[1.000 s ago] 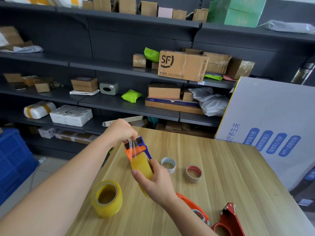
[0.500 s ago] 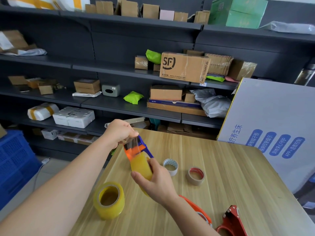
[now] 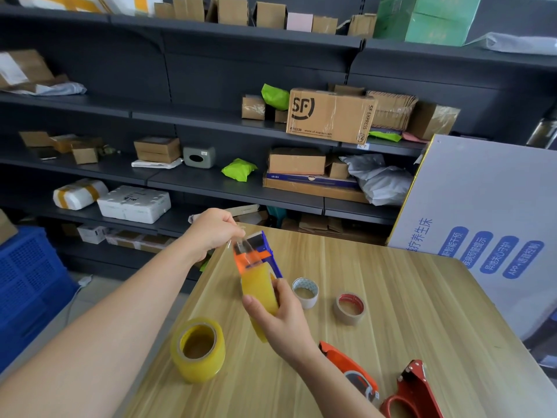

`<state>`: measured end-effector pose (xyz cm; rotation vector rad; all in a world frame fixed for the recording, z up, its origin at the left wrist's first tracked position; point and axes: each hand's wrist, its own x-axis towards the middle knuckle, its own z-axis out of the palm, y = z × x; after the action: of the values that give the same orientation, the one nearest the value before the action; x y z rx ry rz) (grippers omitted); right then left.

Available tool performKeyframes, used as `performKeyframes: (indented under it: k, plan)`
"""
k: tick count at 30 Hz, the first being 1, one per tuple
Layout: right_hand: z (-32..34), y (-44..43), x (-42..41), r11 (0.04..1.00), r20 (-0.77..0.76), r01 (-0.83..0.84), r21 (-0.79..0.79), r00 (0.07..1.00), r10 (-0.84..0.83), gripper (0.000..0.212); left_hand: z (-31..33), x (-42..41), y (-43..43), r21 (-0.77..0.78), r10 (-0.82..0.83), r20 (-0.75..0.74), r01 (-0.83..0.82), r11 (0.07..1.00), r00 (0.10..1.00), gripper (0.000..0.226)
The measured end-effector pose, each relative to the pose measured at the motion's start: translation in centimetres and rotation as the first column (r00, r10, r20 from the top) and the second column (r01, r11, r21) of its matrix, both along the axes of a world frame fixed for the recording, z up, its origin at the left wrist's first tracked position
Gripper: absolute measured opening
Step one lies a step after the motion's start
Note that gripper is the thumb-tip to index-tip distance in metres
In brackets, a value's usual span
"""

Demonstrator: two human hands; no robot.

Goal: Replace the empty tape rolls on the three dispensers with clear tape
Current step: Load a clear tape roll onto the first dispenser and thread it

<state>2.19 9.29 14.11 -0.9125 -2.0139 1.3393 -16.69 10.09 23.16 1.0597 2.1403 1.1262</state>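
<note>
Blue-orange dispenser (image 3: 259, 254): right hand (image 3: 280, 321) clamps its loaded clear roll (image 3: 260, 288) steady, left hand (image 3: 214, 230) pinches the tape end (image 3: 242, 247), threading it.

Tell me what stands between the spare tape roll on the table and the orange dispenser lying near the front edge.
Only the person's right forearm, crossing that gap while the right hand grips the blue-and-orange dispenser. Nothing lies on the table between spare tape roll and orange dispenser; both empty cores sit farther back.
</note>
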Motion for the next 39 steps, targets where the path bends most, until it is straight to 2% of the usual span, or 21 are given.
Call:
performKeyframes:
  k: [3, 8, 13, 21, 28, 31, 33, 36, 39]
  plan:
    - [-0.1, 0.2, 0.1, 1.0, 0.007, -0.021, 0.005, 1.0, 0.021, 0.047, 0.1, -0.2, -0.1, -0.005, 0.001, -0.022, -0.001, 1.0, 1.0, 0.013]
    - [-0.2, 0.5, -0.1, 0.999, 0.048, -0.046, 0.014, 0.998, 0.045, 0.049, 0.2, 0.2, 0.1, 0.023, 0.016, -0.088, -0.014, 1.0, 0.996, 0.014]
    - [-0.3, 1.2, -0.4, 0.998, 0.123, -0.052, 0.033, 0.991, 0.047, 0.053, 0.2, 0.7, 0.4, 0.056, 0.027, -0.165, -0.018, 0.998, 0.986, 0.017]
    - [-0.7, 2.1, -1.0, 0.994, 0.222, -0.079, 0.076, 0.973, 0.06, 0.064, 0.1, 0.9, 1.3, 0.092, 0.049, -0.202, -0.031, 0.995, 0.978, 0.019]
    - [-0.2, 2.6, -0.9, 0.985, 0.284, -0.1, 0.14, 0.957, 0.057, 0.055, -0.2, 1.0, 1.9, 0.123, 0.064, -0.159, -0.044, 0.991, 0.985, 0.017]
    - [0.2, 2.7, -0.8, 0.983, 0.314, -0.116, 0.142, 0.947, 0.066, 0.058, -0.4, 1.1, 2.1, 0.132, 0.07, -0.165, -0.049, 0.99, 0.984, 0.017]
    - [0.4, 2.8, -0.7, 0.983, 0.319, -0.12, 0.141, 0.945, 0.07, 0.056, -0.6, 0.9, 2.2, 0.146, 0.077, -0.116, -0.06, 0.987, 0.99, 0.018]
    - [0.9, 2.8, -0.3, 0.99, 0.272, -0.106, 0.088, 0.959, 0.078, 0.054, -1.0, 0.7, 2.3, 0.168, 0.07, -0.013, -0.067, 0.984, 0.997, 0.018]
    - [1.2, 2.5, 0.1, 0.994, 0.203, -0.106, 0.026, 0.974, 0.098, 0.045, -1.2, 0.7, 2.3, 0.184, 0.029, -0.009, -0.027, 0.983, 1.0, 0.02]
